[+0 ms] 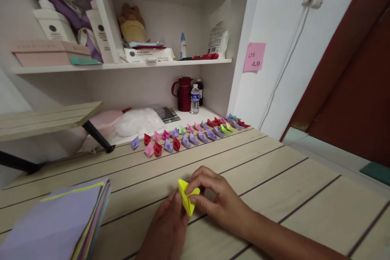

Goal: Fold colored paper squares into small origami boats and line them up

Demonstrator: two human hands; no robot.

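A small piece of folded yellow paper (186,199) is held between both hands, above the wooden table. My left hand (169,221) is closed on its left side, with the thumb pressed against the fold. From the right, my right hand (215,199) pinches the other side between thumb and fingers. The fingertips behind the paper are hidden. Farther back lie two rough rows of folded paper boats (194,138) in purple, red, pink and green.
A stack of coloured paper (55,219) lies at the left front. Behind it stands a small raised shelf (48,120) on black legs. At the back, a red jug (184,94) and a water bottle (195,99) stand in the cabinet. A pink note (254,57) sticks to the wall.
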